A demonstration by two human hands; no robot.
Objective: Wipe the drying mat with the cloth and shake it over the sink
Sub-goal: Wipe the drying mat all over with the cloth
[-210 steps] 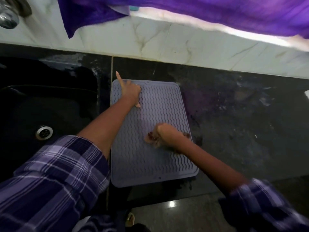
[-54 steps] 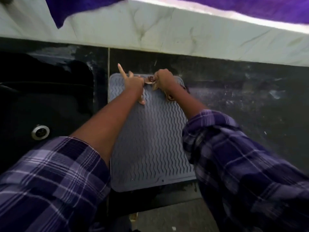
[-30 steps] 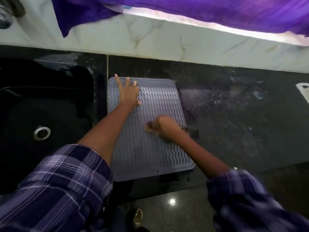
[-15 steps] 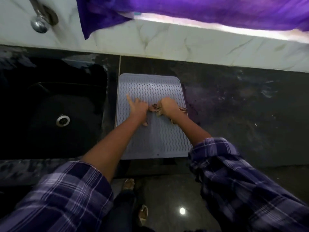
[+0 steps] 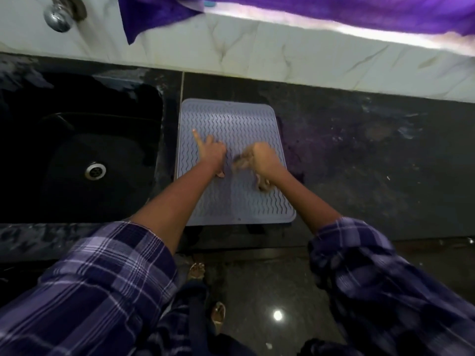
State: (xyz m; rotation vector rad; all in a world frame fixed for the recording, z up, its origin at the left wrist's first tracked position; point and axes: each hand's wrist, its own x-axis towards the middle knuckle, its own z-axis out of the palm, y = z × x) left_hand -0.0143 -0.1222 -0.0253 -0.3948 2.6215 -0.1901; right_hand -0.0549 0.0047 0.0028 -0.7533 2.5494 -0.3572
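Looking down from the head view, I see the drying mat [image 5: 232, 140] flat on the dark counter [image 5: 359, 150], just beside the sink [image 5: 77, 150]. My left hand [image 5: 214, 155] presses it, one finger straight, holding nothing. My right hand [image 5: 262, 160] is curled round the cloth [image 5: 243, 161], rubbing mid-mat. I judge the mat light, floppy and possibly slick, so I'd pinch two corners for shaking.

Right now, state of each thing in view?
drying mat: flat on the counter, beside the sink
cloth: bunched under right hand, on mat
left hand: rests on mat, index finger out
right hand: grips cloth
sink: holds nothing visible, drain uncovered
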